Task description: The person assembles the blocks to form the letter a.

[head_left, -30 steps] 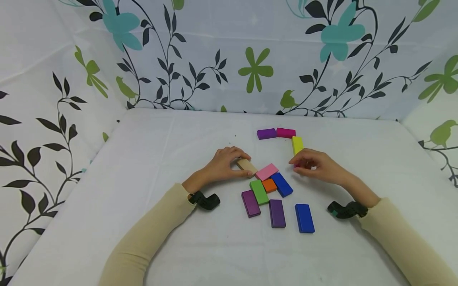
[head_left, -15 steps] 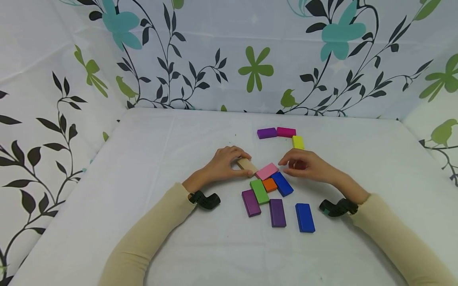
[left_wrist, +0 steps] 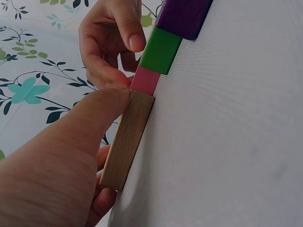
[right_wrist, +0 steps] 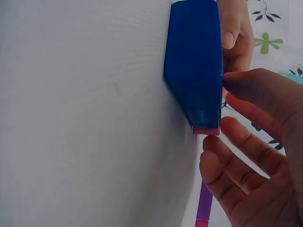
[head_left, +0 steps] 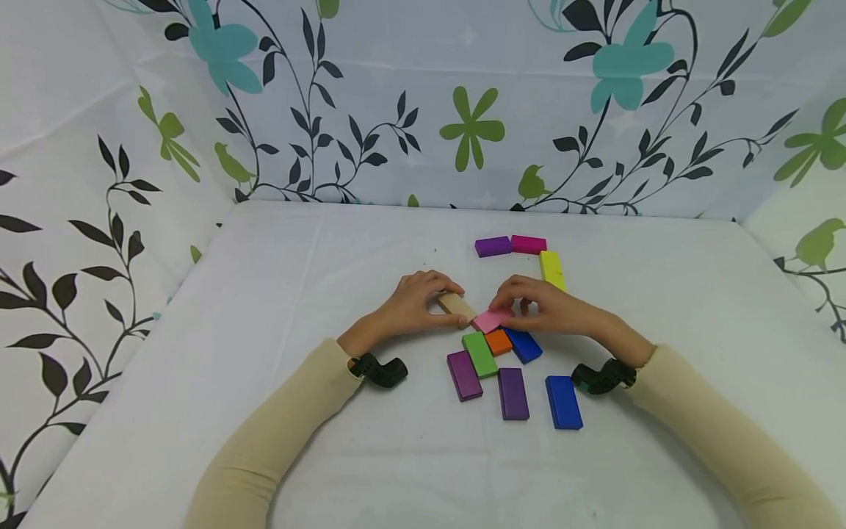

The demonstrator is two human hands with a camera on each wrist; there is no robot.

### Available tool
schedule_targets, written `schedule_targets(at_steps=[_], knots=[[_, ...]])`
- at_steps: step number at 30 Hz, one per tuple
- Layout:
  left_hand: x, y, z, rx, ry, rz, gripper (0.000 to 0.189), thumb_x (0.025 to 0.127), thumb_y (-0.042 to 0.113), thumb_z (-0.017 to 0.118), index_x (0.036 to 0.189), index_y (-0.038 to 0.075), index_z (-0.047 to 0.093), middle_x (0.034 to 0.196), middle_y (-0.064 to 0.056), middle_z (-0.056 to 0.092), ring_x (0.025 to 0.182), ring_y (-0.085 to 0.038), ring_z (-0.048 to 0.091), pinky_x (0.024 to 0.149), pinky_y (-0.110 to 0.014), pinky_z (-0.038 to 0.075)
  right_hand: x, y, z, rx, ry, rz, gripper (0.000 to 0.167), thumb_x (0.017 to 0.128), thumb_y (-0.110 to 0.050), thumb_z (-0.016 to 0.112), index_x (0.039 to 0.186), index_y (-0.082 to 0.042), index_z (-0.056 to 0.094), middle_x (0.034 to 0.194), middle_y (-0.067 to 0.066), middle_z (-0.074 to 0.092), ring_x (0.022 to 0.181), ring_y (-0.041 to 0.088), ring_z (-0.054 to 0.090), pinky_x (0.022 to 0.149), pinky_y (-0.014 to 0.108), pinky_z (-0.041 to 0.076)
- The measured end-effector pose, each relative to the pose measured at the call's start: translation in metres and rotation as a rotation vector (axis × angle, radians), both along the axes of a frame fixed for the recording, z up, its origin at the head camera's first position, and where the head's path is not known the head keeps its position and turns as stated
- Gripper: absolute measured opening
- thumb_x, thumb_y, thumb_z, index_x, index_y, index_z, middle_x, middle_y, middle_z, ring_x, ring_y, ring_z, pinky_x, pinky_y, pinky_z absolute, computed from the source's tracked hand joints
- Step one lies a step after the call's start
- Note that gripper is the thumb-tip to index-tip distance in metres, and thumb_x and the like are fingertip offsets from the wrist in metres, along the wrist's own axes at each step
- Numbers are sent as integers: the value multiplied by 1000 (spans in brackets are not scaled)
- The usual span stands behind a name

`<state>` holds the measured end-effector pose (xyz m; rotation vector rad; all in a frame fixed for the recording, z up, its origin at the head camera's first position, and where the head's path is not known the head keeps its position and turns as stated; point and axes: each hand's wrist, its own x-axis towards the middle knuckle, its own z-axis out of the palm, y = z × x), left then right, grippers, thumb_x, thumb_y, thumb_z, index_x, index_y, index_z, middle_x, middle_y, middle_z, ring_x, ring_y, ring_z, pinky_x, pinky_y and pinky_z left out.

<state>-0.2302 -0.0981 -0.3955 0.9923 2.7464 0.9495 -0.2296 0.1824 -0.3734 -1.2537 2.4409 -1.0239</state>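
Observation:
My left hand point(head_left: 423, 303) holds a plain wooden block point(head_left: 452, 305) by its two ends, between thumb and fingers, as the left wrist view also shows. The wooden block's near end meets a pink block point(head_left: 487, 320). Over the pink block's right part is my right hand point(head_left: 545, 305), its fingers bent and pinching that block, which they partly cover. Below it, an orange block point(head_left: 498, 342) sits between a green block point(head_left: 479, 355) and a blue block point(head_left: 524, 347). In the right wrist view the blue block point(right_wrist: 196, 56) hides most of the pink one.
A purple block point(head_left: 465, 375) touches the green one. Another purple block point(head_left: 512, 394) and a blue block point(head_left: 563, 402) lie apart, nearer me. Farther back, a violet block point(head_left: 493, 247), a magenta block point(head_left: 529, 245) and a yellow block point(head_left: 551, 270) form a bent line on the white cloth point(head_left: 330, 441).
My right hand has moved left from beside the yellow block to the pink block, uncovering more of the yellow one. My left hand has stayed on the wooden block.

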Motion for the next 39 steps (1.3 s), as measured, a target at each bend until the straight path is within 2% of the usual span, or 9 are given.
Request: schedule_targets(at_steps=[17,29,39], knots=[[-3,-2,0,-1,2,3,48,85,44,73,125,20,64,131,-4,56,124,-23,45,107,-51,25,0,-8,7,78,-56,-29,26,87,-11,73,112,-8,68,108,5,63,94,21,53,73,27,49],[-1,-1,-1,2,-17,2,48,85,43,74,125,20,64,131,-3,56,125,-22,45,108,-51,24,6,-8,1,138,25,-45,31,85,-8,73,115,-6,67,106,5,62,89,17,51,75,27,48],[0,-1,-2,-6,-22,7,48,85,44,74,125,20,64,132,-4,55,125,-22,44,108,-50,25,9,0,-1,58,50,-55,31,84,-8,75,113,-7,67,100,2,60,82,17,52,69,28,49]])
